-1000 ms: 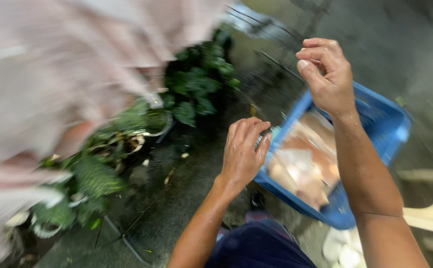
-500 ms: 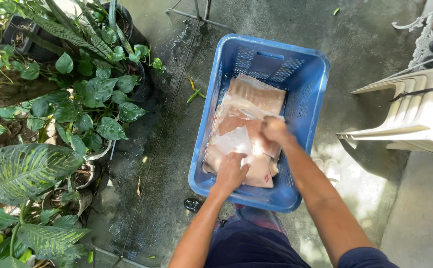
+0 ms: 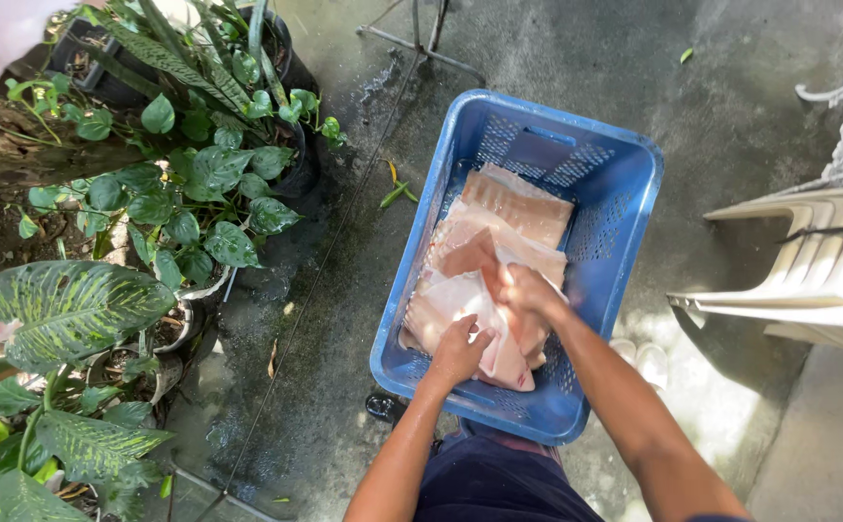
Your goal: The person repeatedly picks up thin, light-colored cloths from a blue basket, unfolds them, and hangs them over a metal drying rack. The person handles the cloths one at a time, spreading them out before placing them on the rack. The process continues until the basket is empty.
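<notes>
So I'm bent over the blue laundry basket (image 3: 576,164) on the wet concrete floor (image 3: 499,48), both hands down inside it, working on the pile of pale pink cloth (image 3: 499,242) that fills most of the bottom. Looks to me like I'm at the grab-a-piece stage: one piece is getting pulled loose from the stack, nothing is clear of the basket's rim yet.

My left hand (image 3: 458,350) is near the basket's closer end, fingers curled down and bunched into the cloth there, so it's closed on fabric rather than flat on it. My right hand (image 3: 528,290) is about the middle of the basket, fingers pinched tight on a raised fold of the same pink cloth, which peaks up a bit above the rest of the pile. It's bright and a little blown out right at the fingertips, so I can't tell exactly how many fingers are in the pinch.

Next bit, I reckon, calls for a firm enough hold to separate one piece, since the layers look damp and stuck together.

Left of the basket are the potted plants (image 3: 180,193), off to its right a white plastic chair (image 3: 808,271), and beyond its far end a thin metal stand leg (image 3: 421,53)
</notes>
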